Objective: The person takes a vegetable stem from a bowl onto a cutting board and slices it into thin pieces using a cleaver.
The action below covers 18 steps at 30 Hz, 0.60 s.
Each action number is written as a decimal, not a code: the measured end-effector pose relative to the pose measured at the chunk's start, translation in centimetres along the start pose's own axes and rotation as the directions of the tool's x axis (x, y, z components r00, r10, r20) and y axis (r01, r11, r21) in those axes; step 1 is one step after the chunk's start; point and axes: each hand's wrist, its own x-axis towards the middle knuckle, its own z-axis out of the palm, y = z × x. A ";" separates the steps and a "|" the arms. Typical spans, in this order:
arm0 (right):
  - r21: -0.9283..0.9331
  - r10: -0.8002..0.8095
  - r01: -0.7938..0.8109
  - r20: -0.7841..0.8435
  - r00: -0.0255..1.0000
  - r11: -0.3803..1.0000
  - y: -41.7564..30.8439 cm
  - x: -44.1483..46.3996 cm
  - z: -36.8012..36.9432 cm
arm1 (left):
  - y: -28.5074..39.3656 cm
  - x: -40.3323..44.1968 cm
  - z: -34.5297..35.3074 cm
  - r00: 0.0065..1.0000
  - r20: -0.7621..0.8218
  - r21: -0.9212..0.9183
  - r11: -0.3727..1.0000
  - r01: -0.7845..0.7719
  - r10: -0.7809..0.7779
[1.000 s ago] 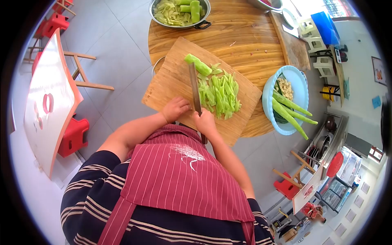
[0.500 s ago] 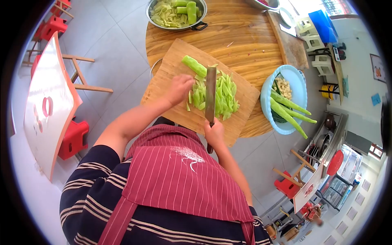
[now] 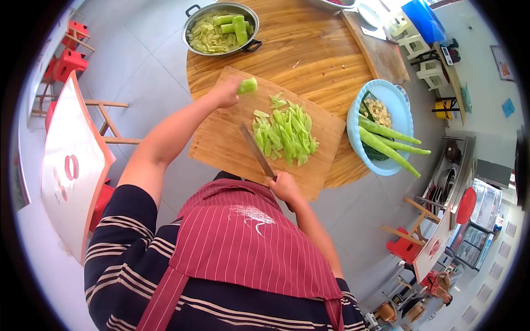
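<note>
My left hand (image 3: pixel 226 92) is closed around a short piece of peeled celtuce stem (image 3: pixel 248 85), over the far-left part of the wooden cutting board (image 3: pixel 215 135). The cut end of the stem sticks out to the right of my fingers. In my right hand (image 3: pixel 285 186), at the board's near edge, is the handle of a kitchen knife (image 3: pixel 256 150). Its blade points up and left, low over the board and apart from the stem. A loose heap of green celtuce slices (image 3: pixel 287 132) lies mid-board, just right of the blade.
Beyond the board, a steel pot (image 3: pixel 221 52) with black handles holds slices and thick chunks. A light blue basin (image 3: pixel 353 129) on the right contains long green stems and pale cloves. Another board (image 3: pixel 381 60) lies at the table's far right. A person (image 3: pixel 440 287) is in the background.
My left hand has lifted the stem piece away from the slices, up and left. The knife has swung left off the heap, from pointing straight ahead to slanting left.
</note>
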 end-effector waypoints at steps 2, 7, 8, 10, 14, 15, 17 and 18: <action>0.100 0.101 -0.098 -0.025 0.995 0.990 1.5 0.6 -0.7 | 0.3 -1.9 -1.9 0.995 -0.096 -0.087 0.996 -0.017 0.009; 0.365 0.300 -0.258 -0.064 0.952 0.895 2.2 0.7 -2.5 | 3.9 -6.9 -0.3 0.908 0.310 0.037 0.951 -0.307 0.281; 0.390 0.308 -0.268 -0.043 0.950 0.881 1.4 0.5 -3.1 | 4.6 -7.3 0.6 0.910 0.307 0.036 0.953 -0.302 0.277; 0.405 0.318 -0.285 -0.016 0.948 0.869 0.6 0.2 -3.7 | 5.4 -8.0 2.8 0.836 0.435 0.155 0.887 -0.435 0.334; 0.126 0.163 -0.147 -0.125 0.979 0.981 -2.5 -0.1 -4.2 | 4.8 -10.2 5.4 0.773 -0.033 0.411 0.714 -0.567 0.634; 0.006 0.078 -0.078 -0.166 0.983 0.997 -3.3 -0.2 -4.3 | 5.1 -11.1 5.4 0.818 -0.048 0.347 0.777 -0.524 0.573; -0.027 0.044 -0.048 -0.120 0.992 0.998 -3.4 0.4 -3.3 | 5.0 -12.5 5.8 0.860 -0.063 0.288 0.834 -0.470 0.506; -0.055 0.018 -0.023 -0.077 0.997 0.998 -3.4 0.7 -3.0 | 4.6 -13.0 6.6 0.877 -0.118 0.230 0.872 -0.433 0.466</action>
